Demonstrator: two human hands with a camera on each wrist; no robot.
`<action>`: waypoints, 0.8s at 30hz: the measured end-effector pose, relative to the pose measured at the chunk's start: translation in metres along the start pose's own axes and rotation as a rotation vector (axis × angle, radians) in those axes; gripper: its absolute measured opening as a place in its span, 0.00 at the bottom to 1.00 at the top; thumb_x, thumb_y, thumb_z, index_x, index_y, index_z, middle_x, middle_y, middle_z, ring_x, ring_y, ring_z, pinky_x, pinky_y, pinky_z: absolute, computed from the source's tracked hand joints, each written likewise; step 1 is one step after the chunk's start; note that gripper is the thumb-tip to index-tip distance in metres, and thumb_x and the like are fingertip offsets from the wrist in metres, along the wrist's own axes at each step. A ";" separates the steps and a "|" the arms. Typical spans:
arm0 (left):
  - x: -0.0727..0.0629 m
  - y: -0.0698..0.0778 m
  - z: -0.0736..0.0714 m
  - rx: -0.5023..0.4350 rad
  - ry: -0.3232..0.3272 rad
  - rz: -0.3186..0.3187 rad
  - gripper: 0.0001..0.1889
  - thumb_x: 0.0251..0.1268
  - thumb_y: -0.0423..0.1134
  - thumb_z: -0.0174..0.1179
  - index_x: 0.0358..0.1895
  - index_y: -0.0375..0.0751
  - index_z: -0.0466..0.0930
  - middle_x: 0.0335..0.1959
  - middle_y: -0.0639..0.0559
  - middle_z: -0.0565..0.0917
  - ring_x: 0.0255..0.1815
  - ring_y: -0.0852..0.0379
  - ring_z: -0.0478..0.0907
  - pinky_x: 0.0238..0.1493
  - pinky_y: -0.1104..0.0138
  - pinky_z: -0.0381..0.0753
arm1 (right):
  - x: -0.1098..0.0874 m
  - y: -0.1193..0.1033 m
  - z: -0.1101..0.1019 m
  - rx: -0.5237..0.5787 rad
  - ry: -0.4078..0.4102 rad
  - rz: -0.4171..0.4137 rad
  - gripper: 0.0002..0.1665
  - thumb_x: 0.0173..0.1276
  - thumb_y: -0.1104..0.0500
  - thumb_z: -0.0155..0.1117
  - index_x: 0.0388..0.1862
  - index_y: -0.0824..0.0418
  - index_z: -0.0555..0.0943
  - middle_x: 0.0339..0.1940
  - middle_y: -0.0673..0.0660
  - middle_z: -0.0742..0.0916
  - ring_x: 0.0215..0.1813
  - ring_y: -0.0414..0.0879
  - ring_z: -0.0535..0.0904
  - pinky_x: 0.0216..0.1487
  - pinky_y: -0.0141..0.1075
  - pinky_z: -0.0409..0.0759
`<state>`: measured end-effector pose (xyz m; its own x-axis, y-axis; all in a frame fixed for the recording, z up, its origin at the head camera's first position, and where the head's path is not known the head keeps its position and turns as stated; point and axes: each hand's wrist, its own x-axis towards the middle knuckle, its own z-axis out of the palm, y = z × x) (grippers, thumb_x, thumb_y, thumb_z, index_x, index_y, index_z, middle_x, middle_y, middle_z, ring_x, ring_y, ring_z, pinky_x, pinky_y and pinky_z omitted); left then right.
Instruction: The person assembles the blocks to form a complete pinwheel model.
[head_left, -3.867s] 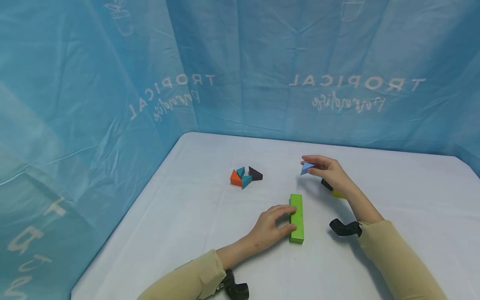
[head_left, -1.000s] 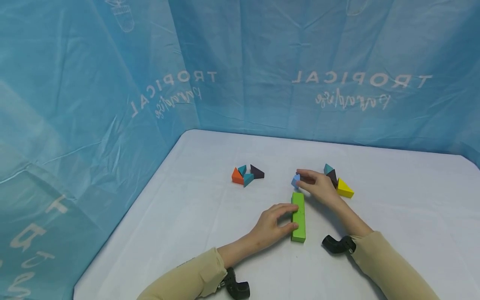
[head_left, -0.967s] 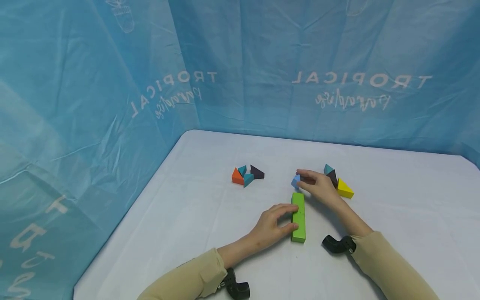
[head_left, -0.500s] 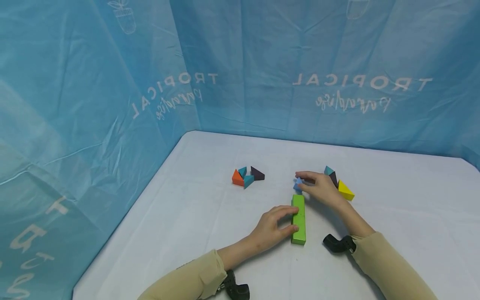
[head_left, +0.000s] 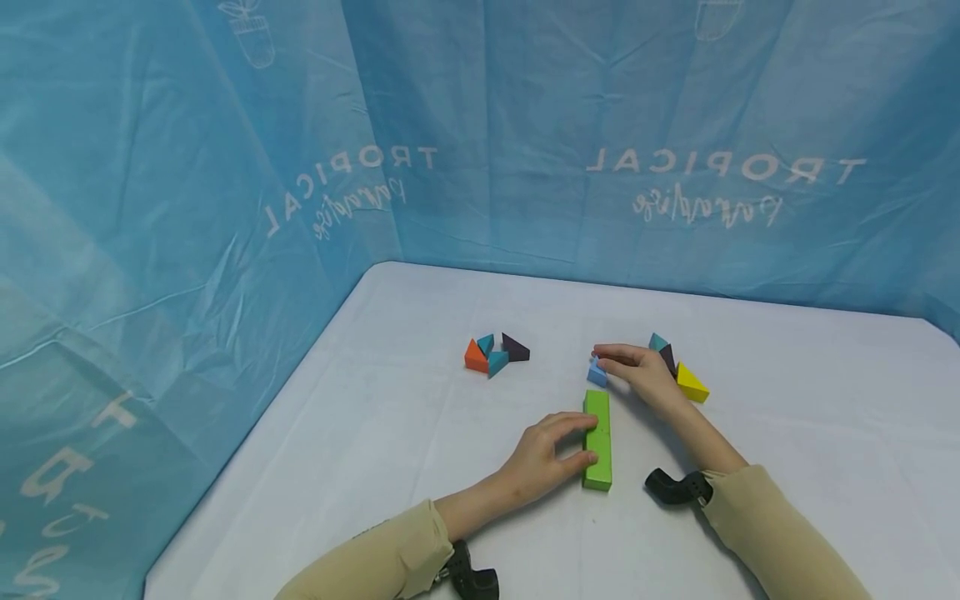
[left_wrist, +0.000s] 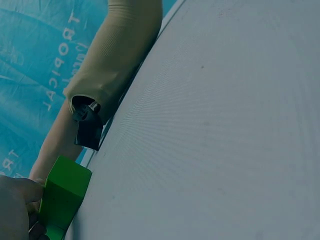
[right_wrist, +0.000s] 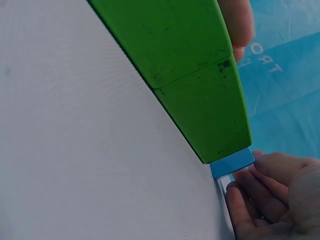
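A long green bar [head_left: 602, 454], made of two blocks end to end with a seam between, lies lengthwise on the white table. My left hand [head_left: 534, 457] rests at its left side, index fingertip and thumb tip at that edge, the thumb nearer me. Just past the bar's far end is a small light-blue triangular block [head_left: 597, 374]. My right hand [head_left: 647, 377] holds this block between thumb and fingers; the thumb partly covers it. In the right wrist view, the blue block [right_wrist: 233, 163] shows right against the end of the green bar [right_wrist: 205, 112].
Left of centre lie an orange block [head_left: 476, 357], two teal triangular blocks [head_left: 497, 362] and a dark block [head_left: 516, 348]. Beyond my right hand are a yellow triangular block [head_left: 691, 382], a dark block [head_left: 667, 358] and a teal one [head_left: 657, 342]. Blue curtains [head_left: 480, 125] hang behind the table.
My right hand has brought the blue block left and nearer, down to the bar's far end, and has turned it. The left hand and the green bar stay in place.
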<state>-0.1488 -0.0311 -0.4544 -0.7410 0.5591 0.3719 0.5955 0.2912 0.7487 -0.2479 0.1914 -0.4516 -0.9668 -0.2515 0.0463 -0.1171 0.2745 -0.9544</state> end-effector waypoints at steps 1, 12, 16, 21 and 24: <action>0.000 0.000 0.000 -0.001 0.000 -0.001 0.22 0.62 0.38 0.63 0.59 0.37 0.74 0.59 0.51 0.76 0.63 0.61 0.67 0.63 0.68 0.65 | 0.000 0.001 0.000 -0.002 -0.001 0.002 0.25 0.68 0.54 0.61 0.60 0.66 0.76 0.56 0.61 0.81 0.62 0.52 0.71 0.63 0.48 0.66; 0.001 -0.001 0.001 -0.004 -0.001 0.005 0.23 0.61 0.37 0.64 0.59 0.36 0.74 0.59 0.50 0.76 0.62 0.61 0.68 0.62 0.68 0.66 | -0.006 0.002 0.002 -0.061 -0.047 -0.023 0.21 0.69 0.54 0.61 0.56 0.64 0.79 0.54 0.58 0.82 0.60 0.48 0.73 0.63 0.50 0.66; 0.002 -0.003 0.001 0.005 0.004 0.014 0.23 0.61 0.37 0.64 0.58 0.36 0.74 0.58 0.50 0.76 0.62 0.61 0.68 0.62 0.68 0.66 | -0.008 0.001 0.004 -0.064 -0.060 -0.047 0.21 0.68 0.52 0.62 0.55 0.61 0.81 0.54 0.56 0.83 0.61 0.49 0.73 0.63 0.51 0.66; 0.002 -0.004 0.001 0.003 0.007 0.017 0.23 0.61 0.37 0.64 0.58 0.36 0.74 0.58 0.49 0.76 0.62 0.61 0.68 0.62 0.68 0.66 | -0.011 0.000 0.005 -0.049 -0.079 -0.060 0.19 0.68 0.52 0.61 0.54 0.60 0.81 0.54 0.54 0.83 0.60 0.46 0.73 0.63 0.49 0.67; 0.001 -0.005 0.001 -0.001 0.010 0.018 0.23 0.61 0.37 0.64 0.59 0.36 0.74 0.58 0.50 0.76 0.62 0.61 0.68 0.62 0.68 0.66 | -0.011 0.000 0.006 -0.030 -0.094 -0.054 0.19 0.68 0.52 0.62 0.54 0.60 0.81 0.53 0.53 0.83 0.60 0.43 0.73 0.63 0.48 0.66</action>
<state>-0.1522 -0.0305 -0.4582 -0.7333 0.5565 0.3907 0.6085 0.2807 0.7422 -0.2360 0.1890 -0.4540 -0.9333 -0.3527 0.0683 -0.1768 0.2854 -0.9419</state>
